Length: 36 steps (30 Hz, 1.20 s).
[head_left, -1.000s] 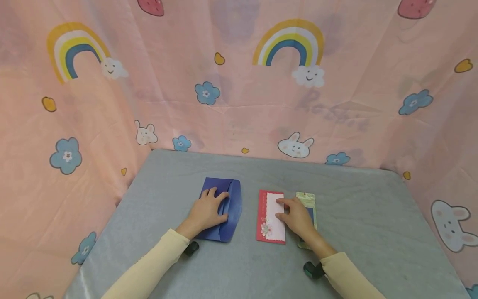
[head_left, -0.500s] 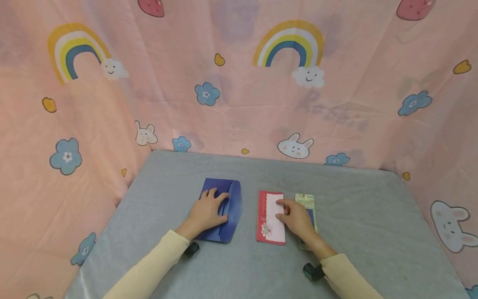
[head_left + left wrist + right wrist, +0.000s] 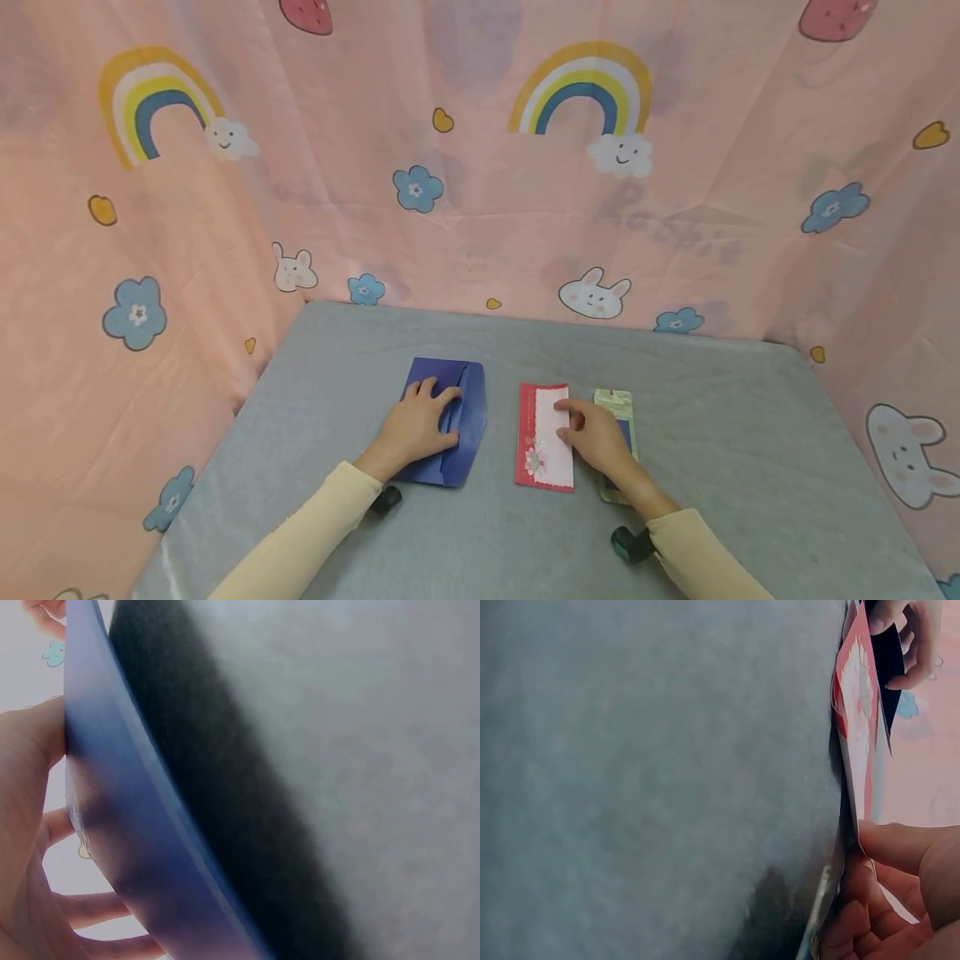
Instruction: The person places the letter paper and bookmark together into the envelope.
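Note:
My left hand rests with spread fingers on a dark blue envelope whose flap lies unfolded toward the right. In the left wrist view, the thumb and fingertips touch the face of this envelope. To the right lies a red and pale pink card with a flower print. My right hand pinches its right edge. The right wrist view shows the thumb over the card and the fingers curled beneath its near edge; its layers part slightly at the far end.
A slim gold-green packet with a dark blue panel lies partly hidden under my right hand and wrist. Grey cloth covers the table. A pink printed curtain stands behind and on both sides.
The right thumb has shifted very slightly to the right along the card's edge. Otherwise the hands, envelope and packet look the same.

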Tool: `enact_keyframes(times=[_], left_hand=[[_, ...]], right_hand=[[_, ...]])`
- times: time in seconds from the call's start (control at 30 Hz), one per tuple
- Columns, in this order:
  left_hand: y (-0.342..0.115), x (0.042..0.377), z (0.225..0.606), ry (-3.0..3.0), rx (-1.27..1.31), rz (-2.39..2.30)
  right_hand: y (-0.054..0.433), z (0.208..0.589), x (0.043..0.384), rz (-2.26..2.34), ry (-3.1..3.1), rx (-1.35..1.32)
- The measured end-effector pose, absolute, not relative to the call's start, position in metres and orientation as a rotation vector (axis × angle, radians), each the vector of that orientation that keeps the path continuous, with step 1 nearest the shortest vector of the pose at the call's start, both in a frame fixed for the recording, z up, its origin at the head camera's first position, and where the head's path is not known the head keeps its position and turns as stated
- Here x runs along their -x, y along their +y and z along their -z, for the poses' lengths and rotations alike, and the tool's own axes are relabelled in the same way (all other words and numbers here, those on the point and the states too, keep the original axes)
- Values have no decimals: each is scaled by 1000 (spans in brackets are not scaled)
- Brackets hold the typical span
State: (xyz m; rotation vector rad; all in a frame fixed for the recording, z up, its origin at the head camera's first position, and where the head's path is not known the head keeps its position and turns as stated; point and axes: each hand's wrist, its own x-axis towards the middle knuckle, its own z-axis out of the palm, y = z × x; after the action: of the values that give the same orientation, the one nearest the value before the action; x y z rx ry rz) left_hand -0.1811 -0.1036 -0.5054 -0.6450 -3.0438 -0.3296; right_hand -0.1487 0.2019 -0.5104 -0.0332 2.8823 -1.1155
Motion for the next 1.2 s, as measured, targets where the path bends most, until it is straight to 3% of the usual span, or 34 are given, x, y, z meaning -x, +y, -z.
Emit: enact_keyframes(times=[1.2], left_hand=[[-102, 181, 505, -3030, 651, 319]], right_hand=[[200, 489, 158, 1519, 2621, 88]])
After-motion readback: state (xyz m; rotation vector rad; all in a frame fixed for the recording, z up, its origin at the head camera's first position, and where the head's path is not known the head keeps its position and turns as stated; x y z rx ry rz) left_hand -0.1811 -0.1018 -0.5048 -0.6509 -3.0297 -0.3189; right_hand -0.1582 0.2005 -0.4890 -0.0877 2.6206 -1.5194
